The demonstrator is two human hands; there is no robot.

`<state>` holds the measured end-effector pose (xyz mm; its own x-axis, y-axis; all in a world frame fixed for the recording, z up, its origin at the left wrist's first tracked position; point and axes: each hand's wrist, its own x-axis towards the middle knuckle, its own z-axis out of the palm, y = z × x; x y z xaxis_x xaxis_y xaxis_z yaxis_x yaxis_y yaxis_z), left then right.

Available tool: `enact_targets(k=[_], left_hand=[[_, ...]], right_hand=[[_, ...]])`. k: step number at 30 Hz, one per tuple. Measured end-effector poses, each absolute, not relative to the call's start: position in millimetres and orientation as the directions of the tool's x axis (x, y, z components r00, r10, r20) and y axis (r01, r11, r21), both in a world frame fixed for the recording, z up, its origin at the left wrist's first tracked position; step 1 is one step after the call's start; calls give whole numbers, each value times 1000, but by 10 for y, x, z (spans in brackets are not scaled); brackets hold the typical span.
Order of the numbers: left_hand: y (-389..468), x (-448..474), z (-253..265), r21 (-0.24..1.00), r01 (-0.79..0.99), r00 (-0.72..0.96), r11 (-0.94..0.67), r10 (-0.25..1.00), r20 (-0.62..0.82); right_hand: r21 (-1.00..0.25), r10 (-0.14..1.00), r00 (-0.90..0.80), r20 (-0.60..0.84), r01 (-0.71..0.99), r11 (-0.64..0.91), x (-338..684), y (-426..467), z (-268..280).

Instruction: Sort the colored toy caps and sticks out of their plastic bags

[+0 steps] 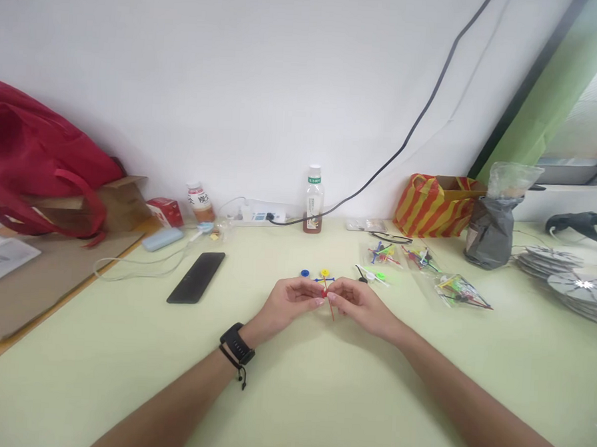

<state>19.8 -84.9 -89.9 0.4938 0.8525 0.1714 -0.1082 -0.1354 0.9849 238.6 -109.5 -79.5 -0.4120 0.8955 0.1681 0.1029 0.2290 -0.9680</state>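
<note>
Together, both hands (290, 304) (363, 308) angle inward, pinching a red stick (332, 310).

Left of the green-banded bottle (313, 203), another bottle (201, 204) bore large dark Chinese characters (203, 198), 炭 being legible; the green-banded bottle's own white characters (314, 180) were too small to read surely.

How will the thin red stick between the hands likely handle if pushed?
The thin red stick looks straight, so probably stiff enough to hold its shape. Being so slender, it may flex or snap if pushed sideways. Its slimness also suggests little weight.
</note>
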Motion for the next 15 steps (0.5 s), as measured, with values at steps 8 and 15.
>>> enact_targets(k=[8,15], left_hand=[[-890,212,-871,951,63,488,-302,841,235],[-760,113,-893,719,396,313,-571,820,479]], right_hand=[[-973,914,-364,181,72,221,2383,-1080,-832],[-771,862,3,507,448,452,2611,-1023,-672]])
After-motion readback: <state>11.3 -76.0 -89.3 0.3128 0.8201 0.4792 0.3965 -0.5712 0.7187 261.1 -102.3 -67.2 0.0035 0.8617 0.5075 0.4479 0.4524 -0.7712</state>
